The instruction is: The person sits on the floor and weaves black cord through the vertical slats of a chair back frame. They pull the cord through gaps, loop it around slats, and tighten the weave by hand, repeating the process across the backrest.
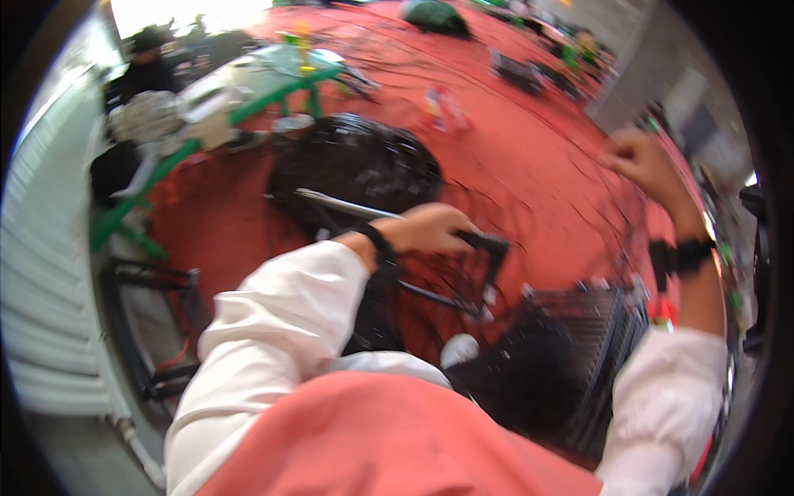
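My left hand (428, 228) is closed on a dark metal frame (493, 254) with a black corner and a pale bar that runs out to the left. The frame hangs in front of me above the red floor covering, and blur hides its exact shape. My right hand (642, 162) is raised at the far right, apart from the frame, with its fingers curled; whether something small is between them I cannot tell. Beyond the frame lies a large shiny black plastic bag or sheet (366, 164). Black straps circle both of my wrists.
Dark slatted metal parts (577, 328) stand at lower right. A green-framed table (273, 96) bearing items is at upper left, near a dark-clothed person (146, 68). Cables (558, 204) cross the red floor covering. A corrugated pale panel (56, 248) borders the left.
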### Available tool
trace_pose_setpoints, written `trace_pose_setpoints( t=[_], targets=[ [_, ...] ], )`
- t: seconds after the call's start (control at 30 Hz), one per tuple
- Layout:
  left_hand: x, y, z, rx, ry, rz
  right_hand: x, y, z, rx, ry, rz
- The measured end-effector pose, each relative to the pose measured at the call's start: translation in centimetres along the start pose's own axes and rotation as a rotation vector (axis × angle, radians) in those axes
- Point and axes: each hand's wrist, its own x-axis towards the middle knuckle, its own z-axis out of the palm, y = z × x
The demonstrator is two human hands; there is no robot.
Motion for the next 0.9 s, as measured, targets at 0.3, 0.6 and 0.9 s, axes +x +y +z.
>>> trace_pose_setpoints(
  t=[0.3,0.6,0.9],
  targets=[
    [-2.9,3.1,5.1,-0.035,-0.212,-0.226,-1.8,9.0,7.9,-0.366,0.337,0.194],
    [-3.1,3.4,9.0,0.032,-0.09,-0.243,-1.5,6.3,17.6,-0.476,0.573,0.34],
    [-0.7,2.1,10.8,0.112,-0.037,-0.262,-9.6,-4.5,29.8,0.734,-0.136,0.487]
  ],
)
